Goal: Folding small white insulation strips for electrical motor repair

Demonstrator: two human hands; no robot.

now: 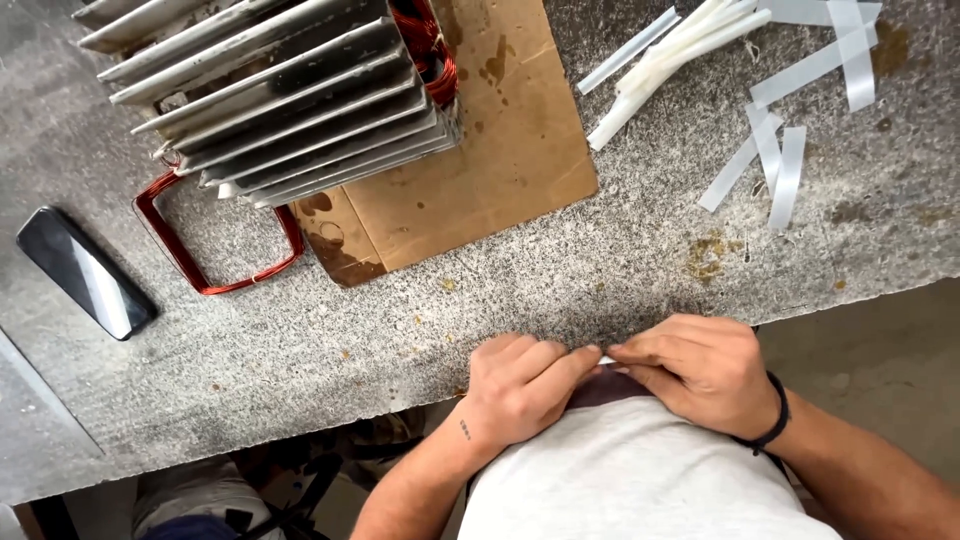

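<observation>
Head view: both hands pinch a small white strip (606, 354) at the near edge of the grey speckled table (500, 300).

Left hand (520, 385) and right hand (700, 370) meet fingertip to fingertip, their fingers closed on the strip, of which only a pale sliver shows between them, just above the person's shirt. A flat brown cardboard sheet (500, 130), stained with dark spots, lies up the table under a finned grey metal motor body (280, 90) with red copper winding inside. A loose red wire coil (215, 245) rests beside it, and a black phone (85, 272) lies further left. White strips (770, 150) and tubes (670, 55) are scattered at upper right.
</observation>
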